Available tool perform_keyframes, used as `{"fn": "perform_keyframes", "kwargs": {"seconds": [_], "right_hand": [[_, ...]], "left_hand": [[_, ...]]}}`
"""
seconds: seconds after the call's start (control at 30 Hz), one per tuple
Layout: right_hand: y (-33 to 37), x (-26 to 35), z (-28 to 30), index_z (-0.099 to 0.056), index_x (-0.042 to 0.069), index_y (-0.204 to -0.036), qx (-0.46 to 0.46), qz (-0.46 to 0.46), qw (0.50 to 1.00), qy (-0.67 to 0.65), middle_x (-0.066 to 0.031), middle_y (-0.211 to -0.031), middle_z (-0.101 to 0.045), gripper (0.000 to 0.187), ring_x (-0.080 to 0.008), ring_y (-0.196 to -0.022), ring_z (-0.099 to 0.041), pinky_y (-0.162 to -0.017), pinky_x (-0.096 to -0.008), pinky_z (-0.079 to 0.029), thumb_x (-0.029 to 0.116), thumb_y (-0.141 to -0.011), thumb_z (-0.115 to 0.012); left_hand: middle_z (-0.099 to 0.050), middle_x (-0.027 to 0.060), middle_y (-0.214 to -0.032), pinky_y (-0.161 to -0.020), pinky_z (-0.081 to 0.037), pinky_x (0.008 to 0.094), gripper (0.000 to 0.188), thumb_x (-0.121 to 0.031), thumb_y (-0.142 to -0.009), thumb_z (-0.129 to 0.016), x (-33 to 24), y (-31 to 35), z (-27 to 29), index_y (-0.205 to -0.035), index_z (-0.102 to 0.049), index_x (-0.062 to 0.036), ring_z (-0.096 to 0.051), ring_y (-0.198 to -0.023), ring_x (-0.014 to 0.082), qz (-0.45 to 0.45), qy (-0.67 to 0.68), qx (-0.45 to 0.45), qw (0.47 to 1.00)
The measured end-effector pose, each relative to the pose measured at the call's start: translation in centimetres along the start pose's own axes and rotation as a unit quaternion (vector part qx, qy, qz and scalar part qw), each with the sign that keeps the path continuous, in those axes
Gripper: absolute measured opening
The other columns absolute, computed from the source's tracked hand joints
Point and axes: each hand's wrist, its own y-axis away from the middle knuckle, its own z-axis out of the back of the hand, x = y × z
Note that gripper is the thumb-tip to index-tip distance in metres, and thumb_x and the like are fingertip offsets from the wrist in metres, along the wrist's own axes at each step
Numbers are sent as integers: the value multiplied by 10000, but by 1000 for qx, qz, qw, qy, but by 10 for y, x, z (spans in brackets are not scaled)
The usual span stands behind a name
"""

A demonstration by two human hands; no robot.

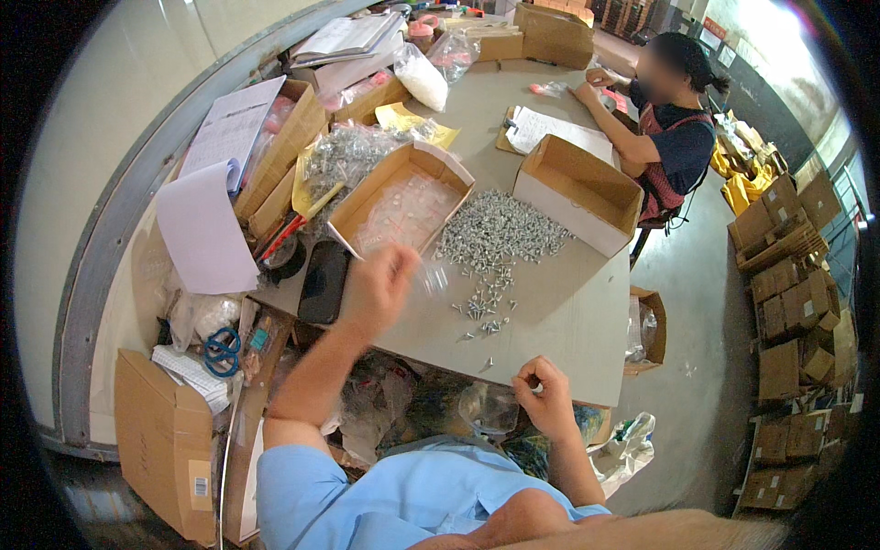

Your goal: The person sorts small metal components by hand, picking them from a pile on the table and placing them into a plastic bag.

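Observation:
My left hand (pixel 380 282), slightly blurred, is closed at the near edge of a cardboard tray (pixel 344 223). From its fingers a small clear plastic bag (pixel 433 278) sticks out over the table. More clear bags (pixel 410 213) lie flat inside the tray. Over the table's near edge, my right hand (pixel 547 396) is curled with thumb and fingers together; what they hold, if anything, is hidden. Between tray and hands spreads a heap of silver screws (pixel 502 229), thinning toward me, with one loose screw (pixel 489 363) close to my right hand.
An open cardboard box (pixel 577 197) stands right of the heap. A black phone (pixel 324 282) lies left of my left hand. Bagged hardware (pixel 353 156), papers (pixel 206 225) and blue-handled scissors (pixel 222 352) crowd the left. A co-worker (pixel 674 119) sits at the far right by a clipboard (pixel 559 136).

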Motion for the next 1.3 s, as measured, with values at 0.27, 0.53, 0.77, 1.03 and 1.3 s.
{"fn": "perform_keyframes", "kwargs": {"seconds": [0.27,0.53,0.77,1.03,1.3], "right_hand": [[9,-24,-8,-566,14,-779,-36,-8,997,63,-89,-720,-532,97,-195,-610,-517,-549,-291,-416,9,-759,-660],[10,-27,-3,-600,18,-840,2,-8,996,87,-142,-806,-574,102,-309,-700,-581,-628,-362,-480,52,-775,-671],[-5,-33,-5,-637,22,-850,-6,1,993,115,-118,-824,-585,90,-245,-673,-579,-587,-311,-467,68,-782,-674],[-63,-30,-21,-680,56,-896,-51,104,965,237,-126,-954,-582,112,-307,-874,-560,-771,-393,-474,64,-785,-671],[-86,-32,-21,-710,112,-901,25,173,926,334,-85,-1060,-559,215,-304,-1005,-523,-860,-384,-462,35,-705,-664]], "left_hand": [[-651,141,-789,-750,-455,391,317,-329,-902,-585,30,-36,-3,-953,-659,-25,-628,-778,287,-39,-248,77,965],[-668,105,-750,-853,-332,433,208,-287,-774,-698,62,-2,-33,-777,-686,-79,-619,-731,290,63,-241,66,966],[-668,103,-712,-772,-425,375,140,-159,-742,-731,59,-4,-27,-836,-697,-61,-625,-746,274,96,-126,-15,987],[-669,97,-708,-583,-460,276,178,-87,-826,-667,42,-3,-20,-977,-676,6,-607,-597,169,35,-7,-79,996],[-521,-46,-587,-468,-330,207,304,-163,-799,-762,20,70,-13,-628,-541,-45,-417,-559,12,214,280,46,935]]}}
